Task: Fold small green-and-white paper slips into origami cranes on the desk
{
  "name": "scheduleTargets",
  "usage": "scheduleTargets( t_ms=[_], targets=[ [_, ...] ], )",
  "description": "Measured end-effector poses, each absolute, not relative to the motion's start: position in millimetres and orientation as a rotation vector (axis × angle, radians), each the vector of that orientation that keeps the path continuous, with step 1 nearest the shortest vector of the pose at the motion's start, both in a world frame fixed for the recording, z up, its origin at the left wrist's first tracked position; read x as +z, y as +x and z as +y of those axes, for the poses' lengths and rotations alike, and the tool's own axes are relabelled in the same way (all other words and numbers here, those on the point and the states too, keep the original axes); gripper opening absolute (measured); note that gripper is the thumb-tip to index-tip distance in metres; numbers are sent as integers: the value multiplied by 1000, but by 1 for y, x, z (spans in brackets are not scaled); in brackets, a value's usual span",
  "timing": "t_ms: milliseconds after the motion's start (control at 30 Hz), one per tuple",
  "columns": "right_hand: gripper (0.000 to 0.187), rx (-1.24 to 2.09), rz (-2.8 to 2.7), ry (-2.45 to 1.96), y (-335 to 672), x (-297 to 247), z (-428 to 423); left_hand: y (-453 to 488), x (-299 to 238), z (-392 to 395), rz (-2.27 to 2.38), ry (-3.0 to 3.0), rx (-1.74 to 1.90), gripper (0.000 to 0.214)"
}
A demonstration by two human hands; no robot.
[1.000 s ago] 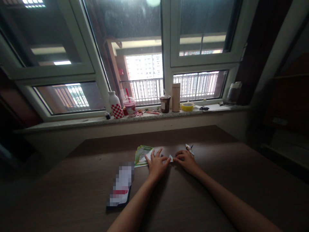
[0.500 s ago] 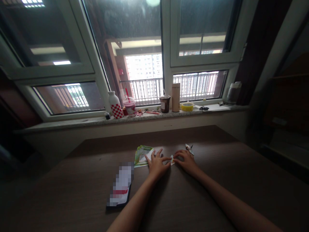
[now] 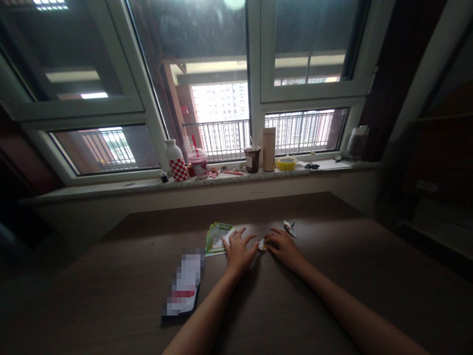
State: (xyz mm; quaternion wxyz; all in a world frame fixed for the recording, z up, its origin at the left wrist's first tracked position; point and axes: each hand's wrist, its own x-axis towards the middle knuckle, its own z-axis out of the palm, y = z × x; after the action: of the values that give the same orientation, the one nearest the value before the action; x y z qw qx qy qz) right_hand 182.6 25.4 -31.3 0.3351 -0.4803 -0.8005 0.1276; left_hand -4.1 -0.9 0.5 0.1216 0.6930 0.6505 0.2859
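Observation:
My left hand lies on the brown table with its fingers spread, its fingertips next to a small folded piece of paper. My right hand is curled, its fingertips pressed on the same paper from the right. A stack of green printed sheets lies just left of my left hand. A small folded paper figure sits just beyond my right hand.
A phone lies on the table at the near left. The window sill behind carries a checked bottle, a pink drink cup, a dark cup, a tall flask, yellow tape and scissors.
Both hands stay on the small paper. My left fingers have shifted slightly and my right hand has edged a little toward the left.

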Motion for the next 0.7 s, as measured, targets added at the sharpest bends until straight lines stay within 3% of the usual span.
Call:
scheduleTargets(
  t_ms=[367, 700],
  targets=[
    [13, 151, -2101, -1246, 180, -25, 17, -3, 0, -2, 1902, 2008, 919, 12],
    [12, 365, -2095, -1085, 180, -24, 14, -3, -1, -2, 2011, 2037, 800, 18]
  ],
)
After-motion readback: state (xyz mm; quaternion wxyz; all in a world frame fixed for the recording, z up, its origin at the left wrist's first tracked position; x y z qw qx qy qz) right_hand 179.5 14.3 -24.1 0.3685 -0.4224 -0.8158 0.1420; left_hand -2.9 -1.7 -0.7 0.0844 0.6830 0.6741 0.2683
